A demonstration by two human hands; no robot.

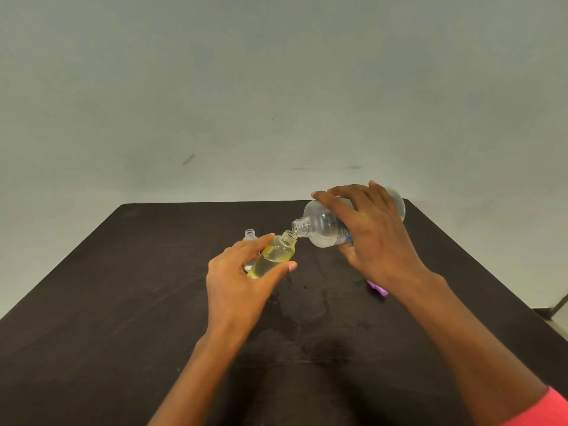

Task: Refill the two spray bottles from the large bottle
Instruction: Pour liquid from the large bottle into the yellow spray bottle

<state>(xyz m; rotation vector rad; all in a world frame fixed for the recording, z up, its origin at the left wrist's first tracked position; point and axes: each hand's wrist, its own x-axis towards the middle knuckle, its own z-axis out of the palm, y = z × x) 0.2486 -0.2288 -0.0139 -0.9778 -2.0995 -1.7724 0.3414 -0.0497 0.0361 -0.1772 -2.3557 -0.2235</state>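
Note:
My right hand (373, 238) grips the large clear bottle (322, 224), tipped almost flat with its open neck pointing left and down. Its mouth touches the open neck of a small yellowish spray bottle (275, 253), which my left hand (238, 282) holds tilted to the right, above the table. Pale liquid fills most of the small bottle. A second small clear bottle (250, 235), without a cap, stands upright on the table just behind my left fingers, partly hidden by them.
The dark brown table (123, 302) has wet patches in front of my hands. A small purple object (378, 288) lies on it, mostly hidden under my right wrist. A pale wall stands behind the table's far edge.

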